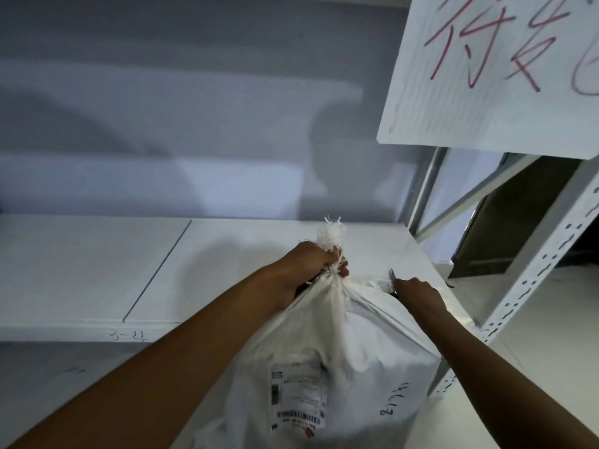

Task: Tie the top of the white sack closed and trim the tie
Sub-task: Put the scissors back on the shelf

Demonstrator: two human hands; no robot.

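A full white woven sack (353, 348) stands upright in the lower middle, with a shipping label and barcode on its front. Its top is bunched into a neck, and a frayed tuft (330, 233) sticks up above it. My left hand (308, 270) is closed around that gathered neck. A white tie strip (372, 281) runs from the neck to the right. My right hand (418, 291) holds a small blade or scissors (392, 276) whose tip meets the strip's far end. The tool's handle is hidden in my fist.
A white shelf board (162, 270) lies behind the sack against a grey wall. A perforated metal rack post (534, 283) rises at the right. A white sign with red handwriting (492, 69) hangs at the top right.
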